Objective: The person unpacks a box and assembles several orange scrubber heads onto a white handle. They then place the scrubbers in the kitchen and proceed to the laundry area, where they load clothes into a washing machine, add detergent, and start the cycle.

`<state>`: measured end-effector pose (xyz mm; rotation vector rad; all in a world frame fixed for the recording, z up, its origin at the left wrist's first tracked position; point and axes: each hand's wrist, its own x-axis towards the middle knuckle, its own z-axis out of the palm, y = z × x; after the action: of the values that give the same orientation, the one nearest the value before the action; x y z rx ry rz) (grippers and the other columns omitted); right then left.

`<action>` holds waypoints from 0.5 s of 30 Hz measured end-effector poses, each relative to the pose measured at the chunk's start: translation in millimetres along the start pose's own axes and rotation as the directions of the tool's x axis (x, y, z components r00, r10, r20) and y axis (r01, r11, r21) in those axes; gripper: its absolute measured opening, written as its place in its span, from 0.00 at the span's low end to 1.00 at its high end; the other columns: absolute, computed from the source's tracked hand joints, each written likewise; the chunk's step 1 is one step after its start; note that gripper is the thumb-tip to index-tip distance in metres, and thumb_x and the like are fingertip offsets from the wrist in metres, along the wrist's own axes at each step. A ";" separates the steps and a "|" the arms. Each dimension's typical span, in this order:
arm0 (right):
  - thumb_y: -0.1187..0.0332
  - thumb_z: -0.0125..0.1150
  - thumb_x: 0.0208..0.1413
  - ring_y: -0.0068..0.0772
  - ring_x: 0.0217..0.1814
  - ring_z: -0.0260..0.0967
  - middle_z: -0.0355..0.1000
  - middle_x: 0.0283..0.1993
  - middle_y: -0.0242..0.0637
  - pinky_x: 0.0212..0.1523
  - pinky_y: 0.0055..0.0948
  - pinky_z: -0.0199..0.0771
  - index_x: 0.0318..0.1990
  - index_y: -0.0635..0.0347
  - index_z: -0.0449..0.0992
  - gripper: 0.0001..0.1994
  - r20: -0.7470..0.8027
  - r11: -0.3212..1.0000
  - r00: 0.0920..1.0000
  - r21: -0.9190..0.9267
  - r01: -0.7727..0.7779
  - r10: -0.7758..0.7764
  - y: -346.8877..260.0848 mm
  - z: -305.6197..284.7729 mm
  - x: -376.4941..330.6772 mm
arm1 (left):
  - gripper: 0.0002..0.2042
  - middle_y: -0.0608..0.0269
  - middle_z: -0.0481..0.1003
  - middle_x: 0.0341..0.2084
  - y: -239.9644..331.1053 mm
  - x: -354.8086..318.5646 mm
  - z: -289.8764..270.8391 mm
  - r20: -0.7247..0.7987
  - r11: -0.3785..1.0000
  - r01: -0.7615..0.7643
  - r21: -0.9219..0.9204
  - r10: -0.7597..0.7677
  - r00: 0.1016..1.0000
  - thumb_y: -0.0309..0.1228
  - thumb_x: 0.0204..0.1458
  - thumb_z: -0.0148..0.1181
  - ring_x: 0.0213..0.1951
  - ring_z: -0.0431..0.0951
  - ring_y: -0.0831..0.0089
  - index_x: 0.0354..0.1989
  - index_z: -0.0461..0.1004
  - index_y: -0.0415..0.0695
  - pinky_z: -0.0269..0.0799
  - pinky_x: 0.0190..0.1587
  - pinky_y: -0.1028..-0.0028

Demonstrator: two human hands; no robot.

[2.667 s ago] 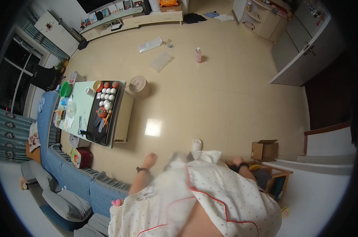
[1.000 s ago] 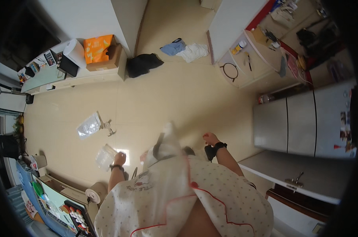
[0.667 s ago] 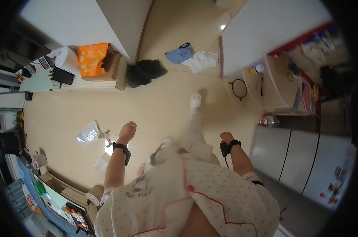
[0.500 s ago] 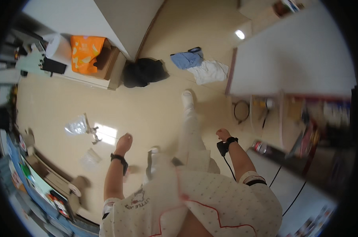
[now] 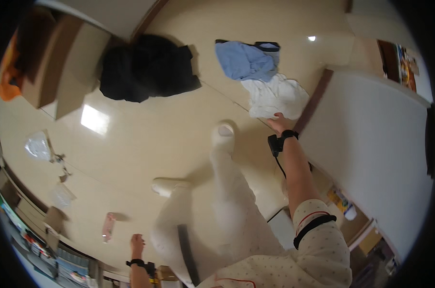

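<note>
While the right hand (image 5: 278,122) reaches open-fingered to the white cloth (image 5: 274,97) on the floor (image 5: 145,139) beside the blue garment (image 5: 244,60), touching its edge, the left hand (image 5: 137,244) hangs empty

The right hand (image 5: 278,123) reaches out at one o'clock, touching the near edge of a crumpled cloth (image 5: 274,97) on the floor (image 5: 150,139). Another garment (image 5: 243,59) lies just behind that cloth, toward twelve. A heap of clothes (image 5: 147,67) sits at eleven, beside a cardboard box (image 5: 59,72) at ten. The left hand (image 5: 137,244) hangs low at seven, near a small bottle (image 5: 109,226) on the floor.
</note>
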<state>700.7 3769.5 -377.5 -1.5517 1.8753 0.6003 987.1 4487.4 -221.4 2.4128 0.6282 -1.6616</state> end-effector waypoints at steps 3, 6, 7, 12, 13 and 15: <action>0.62 0.61 0.43 0.51 0.59 0.54 0.58 0.56 0.53 0.57 0.40 0.60 0.58 0.62 0.54 0.34 0.014 0.928 0.987 -0.337 0.156 -0.161 -16.3 34.4 47.2 | 0.10 0.63 0.69 0.17 -16.8 85.0 12.1 -0.073 0.977 -0.126 0.171 0.140 0.987 0.35 0.55 0.47 0.17 0.69 0.76 0.32 0.69 0.40 0.67 0.21 0.75; 0.61 0.61 0.44 0.52 0.62 0.49 0.54 0.59 0.54 0.58 0.40 0.58 0.59 0.65 0.52 0.37 -0.206 0.853 0.881 -0.418 0.314 -0.426 24.2 86.9 111.7 | 0.10 0.63 0.68 0.15 -18.7 190.6 -8.0 -0.143 0.975 -0.173 0.140 0.193 0.971 0.36 0.55 0.47 0.15 0.68 0.76 0.33 0.69 0.42 0.65 0.17 0.76; 0.61 0.59 0.46 0.53 0.61 0.50 0.55 0.59 0.54 0.57 0.40 0.58 0.60 0.66 0.52 0.35 -0.183 0.900 0.926 -0.356 0.252 -0.331 18.3 110.0 123.3 | 0.09 0.64 0.67 0.15 -35.2 222.0 -24.6 -0.187 0.995 -0.096 -0.020 0.091 0.978 0.36 0.55 0.47 0.15 0.68 0.77 0.33 0.69 0.44 0.65 0.17 0.76; 0.65 0.50 0.54 0.48 0.50 0.63 0.65 0.49 0.52 0.48 0.37 0.62 0.55 0.69 0.58 0.24 -0.401 0.954 0.881 0.049 0.296 -0.252 -11.3 142.2 132.9 | 0.10 0.65 0.66 0.15 20.8 303.4 -58.7 -0.507 0.937 -0.346 -0.054 0.273 0.817 0.34 0.56 0.46 0.16 0.66 0.77 0.33 0.68 0.40 0.63 0.18 0.77; 0.65 0.48 0.55 0.46 0.47 0.65 0.66 0.47 0.51 0.47 0.36 0.63 0.54 0.70 0.60 0.21 -0.422 0.957 0.876 0.059 0.282 -0.232 -18.4 129.9 140.7 | 0.10 0.64 0.66 0.15 24.8 309.4 -59.3 -0.559 0.921 -0.375 -0.106 0.257 0.788 0.33 0.55 0.46 0.15 0.66 0.77 0.33 0.68 0.39 0.63 0.18 0.76; 0.64 0.48 0.57 0.39 0.42 0.65 0.67 0.43 0.47 0.43 0.33 0.64 0.45 0.70 0.64 0.16 -0.552 0.801 0.697 0.084 0.592 -0.457 -41.3 102.7 147.4 | 0.09 0.65 0.67 0.15 34.1 310.3 -38.5 -0.557 0.917 -0.375 -0.134 0.243 0.794 0.32 0.55 0.46 0.16 0.66 0.77 0.32 0.69 0.39 0.63 0.19 0.76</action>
<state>742.5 3729.7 -552.5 -2.0812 1.6158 -0.3503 1127.7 4549.3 -495.9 2.6109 0.4215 -0.7318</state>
